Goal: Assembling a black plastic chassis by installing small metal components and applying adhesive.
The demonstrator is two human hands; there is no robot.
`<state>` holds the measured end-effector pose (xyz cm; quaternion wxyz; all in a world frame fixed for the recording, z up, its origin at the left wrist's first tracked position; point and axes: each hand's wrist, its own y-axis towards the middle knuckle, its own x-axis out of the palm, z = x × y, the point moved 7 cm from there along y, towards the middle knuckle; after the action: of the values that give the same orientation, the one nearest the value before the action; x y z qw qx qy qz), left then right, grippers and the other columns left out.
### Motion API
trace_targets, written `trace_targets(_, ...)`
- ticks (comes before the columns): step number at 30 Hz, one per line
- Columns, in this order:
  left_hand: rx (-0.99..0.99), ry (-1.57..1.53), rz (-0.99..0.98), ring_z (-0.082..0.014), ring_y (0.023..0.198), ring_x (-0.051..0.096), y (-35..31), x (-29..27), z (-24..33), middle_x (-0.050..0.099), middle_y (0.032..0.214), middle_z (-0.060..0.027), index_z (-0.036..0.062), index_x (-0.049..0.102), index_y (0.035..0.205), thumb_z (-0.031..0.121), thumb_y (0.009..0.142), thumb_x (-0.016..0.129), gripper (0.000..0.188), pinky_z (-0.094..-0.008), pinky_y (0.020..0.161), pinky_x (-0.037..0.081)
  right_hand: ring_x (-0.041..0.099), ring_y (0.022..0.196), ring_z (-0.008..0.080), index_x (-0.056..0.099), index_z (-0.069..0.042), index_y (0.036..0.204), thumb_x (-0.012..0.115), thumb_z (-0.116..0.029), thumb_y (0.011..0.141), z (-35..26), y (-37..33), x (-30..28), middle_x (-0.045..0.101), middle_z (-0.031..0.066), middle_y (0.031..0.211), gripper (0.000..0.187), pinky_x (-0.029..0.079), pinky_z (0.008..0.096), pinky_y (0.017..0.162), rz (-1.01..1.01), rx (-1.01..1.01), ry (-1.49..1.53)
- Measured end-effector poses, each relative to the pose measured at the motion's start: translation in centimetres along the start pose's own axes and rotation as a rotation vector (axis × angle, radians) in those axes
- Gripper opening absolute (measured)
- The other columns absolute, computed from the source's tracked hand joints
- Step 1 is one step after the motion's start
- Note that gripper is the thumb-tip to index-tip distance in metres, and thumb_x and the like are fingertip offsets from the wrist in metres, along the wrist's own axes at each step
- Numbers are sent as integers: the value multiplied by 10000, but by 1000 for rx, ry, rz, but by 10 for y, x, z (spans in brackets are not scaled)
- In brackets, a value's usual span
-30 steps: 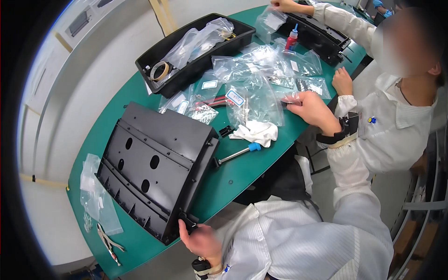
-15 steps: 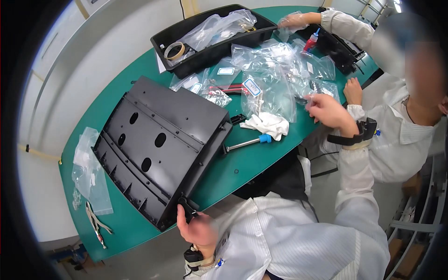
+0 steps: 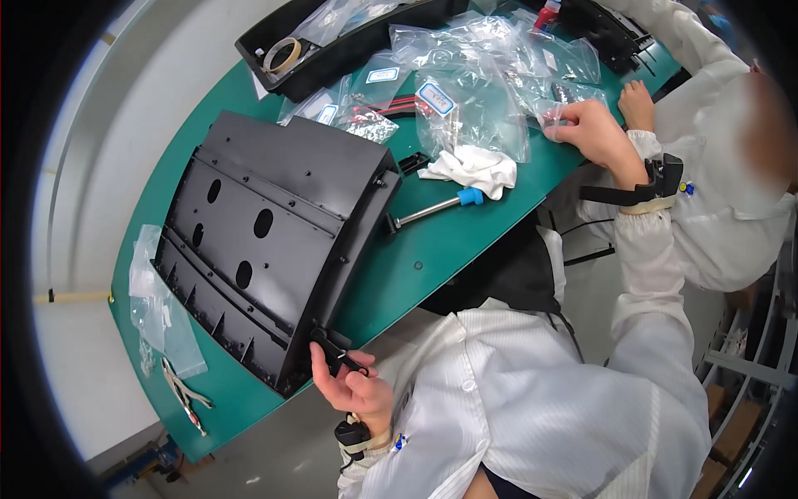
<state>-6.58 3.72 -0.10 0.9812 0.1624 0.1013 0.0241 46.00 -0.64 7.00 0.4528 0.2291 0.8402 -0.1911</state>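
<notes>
A large black curved panel (image 3: 274,208) with oval holes lies on the green table. At its near corner my left hand (image 3: 357,391) is closed around a small black part (image 3: 337,353), which touches or nearly touches the panel's edge; the exact contact is hidden. My right hand (image 3: 594,137) reaches over the table at the right, its thumb and fingers pinching the edge of a clear plastic bag (image 3: 553,116). Other clear bags (image 3: 474,108) with small parts inside are heaped beside it. Nearer to me lie a white cloth (image 3: 474,170) and a blue-handled tool (image 3: 440,206) with a metal shaft.
A black bin (image 3: 357,62) with bags and a tape roll (image 3: 283,55) stands at the back. Locking pliers (image 3: 183,395) and a clear bag (image 3: 162,308) lie left of the panel. At the right sits a co-worker, one hand (image 3: 637,106) on the table edge beside a black assembly (image 3: 611,37).
The view has shifted, so the table sits higher in the picture. My right hand has closed on the bag's edge. My left hand stays at the panel's corner with the black part.
</notes>
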Motion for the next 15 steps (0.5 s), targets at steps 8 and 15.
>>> trace_targets(8,-22,-29,13,-71,520,461,0,-4,-5,666,708,-67,27,450,1593,162,993,401,617,-199,508,391,598,680,220,724,20,970,785,-203,913,0,-11,12,652,133,754,238,474,369,659,217,-44,-8)
trace_targets(15,84,-103,-111,-117,687,624,-2,-8,-11,704,979,-123,-44,393,1611,336,1076,558,677,-227,567,491,651,830,410,664,-5,1074,651,-182,1045,20,-6,23,683,233,922,180,505,435,754,379,-265,-118)
